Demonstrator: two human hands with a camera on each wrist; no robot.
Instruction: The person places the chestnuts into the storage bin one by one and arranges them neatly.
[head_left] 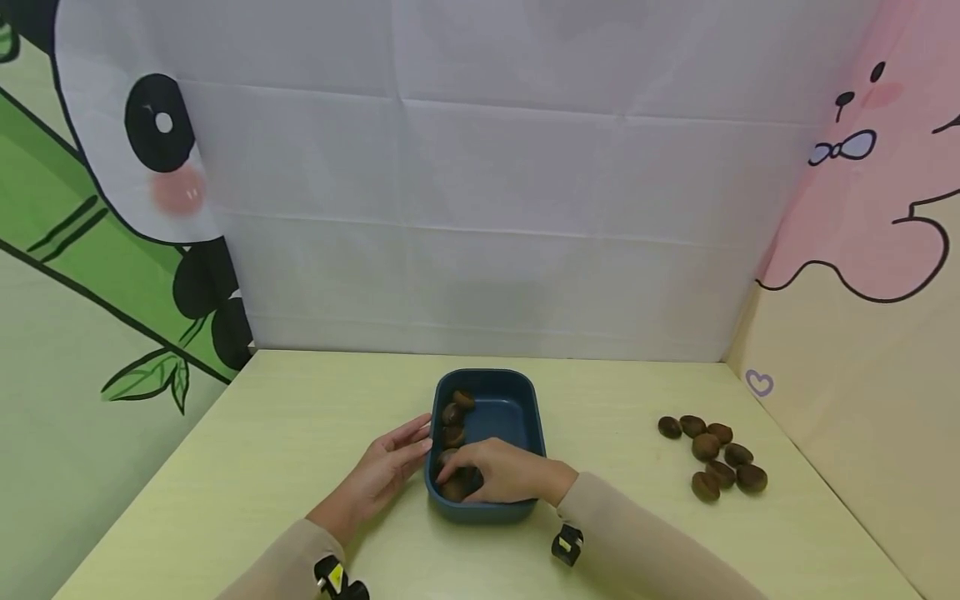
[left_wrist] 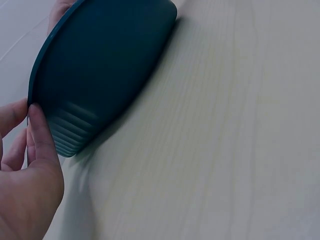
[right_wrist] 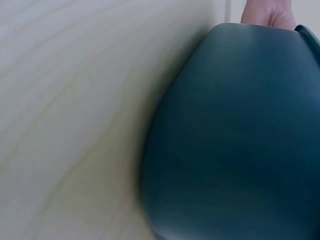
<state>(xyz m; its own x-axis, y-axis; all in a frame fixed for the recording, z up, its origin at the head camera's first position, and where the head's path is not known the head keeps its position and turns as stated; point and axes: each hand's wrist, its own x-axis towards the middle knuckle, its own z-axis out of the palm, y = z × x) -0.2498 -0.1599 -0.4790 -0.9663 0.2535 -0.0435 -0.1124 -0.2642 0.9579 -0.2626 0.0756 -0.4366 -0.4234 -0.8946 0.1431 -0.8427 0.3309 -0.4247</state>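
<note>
A dark blue rectangular box [head_left: 489, 514] stands on the table, with a row of brown chestnuts [head_left: 453, 414] along its left inner side. My right hand [head_left: 504, 471] reaches over the near right rim into the box. Its thumb and index finger are bent around a chestnut [head_left: 453, 489] in the near left corner. Outside, my left hand [head_left: 381, 475] touches the left rim with extended fingers; the left wrist view shows its thumb [left_wrist: 42, 132] against the outer wall. The right wrist view is mostly filled by the box's outer wall [right_wrist: 235, 130], which hides the right fingertips.
Several loose chestnuts [head_left: 706, 447] lie in a group on the right of the pale wood-grain table [head_left: 600, 408]. A white cloth panel [head_left: 495, 183] rises behind the table. Side panels with printed cartoon animals flank it on the left and right.
</note>
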